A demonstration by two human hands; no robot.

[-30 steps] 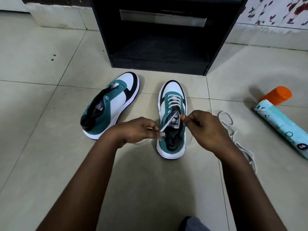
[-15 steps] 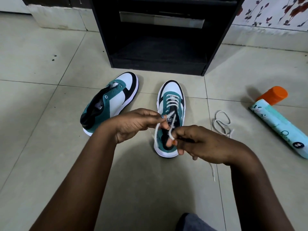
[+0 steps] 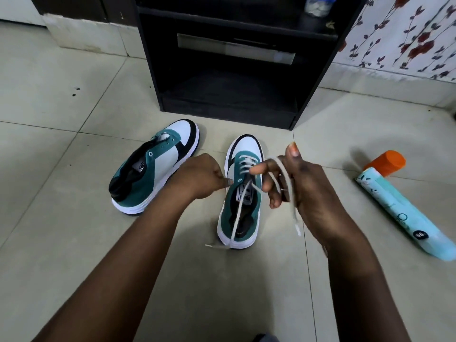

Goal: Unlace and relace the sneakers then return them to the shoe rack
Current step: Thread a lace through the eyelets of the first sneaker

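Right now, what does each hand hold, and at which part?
The right hand holds the white lace of the right sneaker, looped around its fingers. The left hand seems to pinch something; I cannot tell what.

Looks like someone's home, probably an entryway corner: pale tiled floor (image 3: 74, 243), a black shoe rack (image 3: 229, 77) against the wall, floral wallpaper (image 3: 407, 35) on the right, and sneakers (image 3: 158, 166) out on the tiles.

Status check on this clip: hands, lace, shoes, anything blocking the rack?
Right hand holds the lace; left hand pinches at the right sneaker. That sneaker part-laced; left sneaker laceless. Rack mouth unblocked; tube lies aside.
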